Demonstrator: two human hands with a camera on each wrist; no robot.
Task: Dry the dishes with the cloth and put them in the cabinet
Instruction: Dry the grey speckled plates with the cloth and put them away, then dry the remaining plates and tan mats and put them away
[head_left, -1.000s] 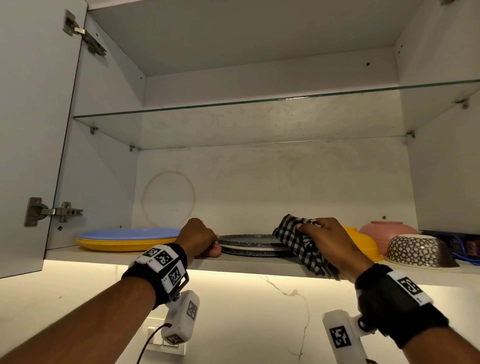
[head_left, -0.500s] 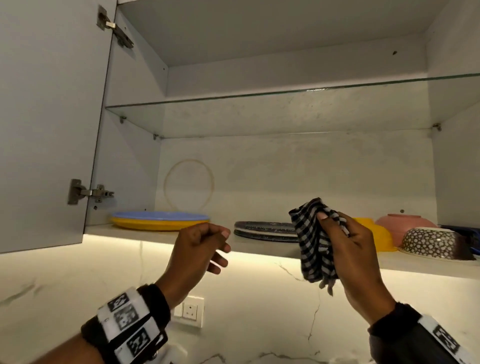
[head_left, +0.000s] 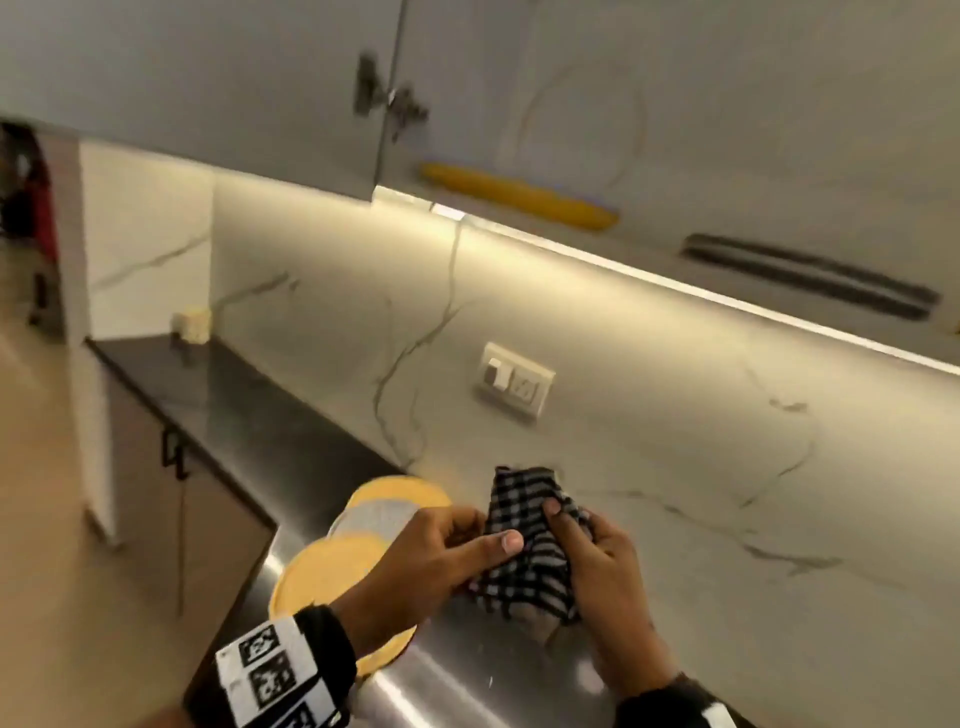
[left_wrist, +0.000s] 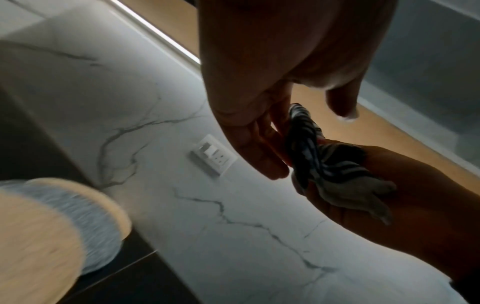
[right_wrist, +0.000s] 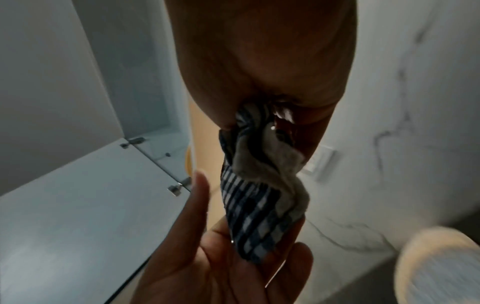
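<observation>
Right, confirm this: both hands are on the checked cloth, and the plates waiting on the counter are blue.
One thing is wrong. The plates on the counter are yellow, as the head view shows. The left hand and right hand are both on the checked cloth.
</observation>
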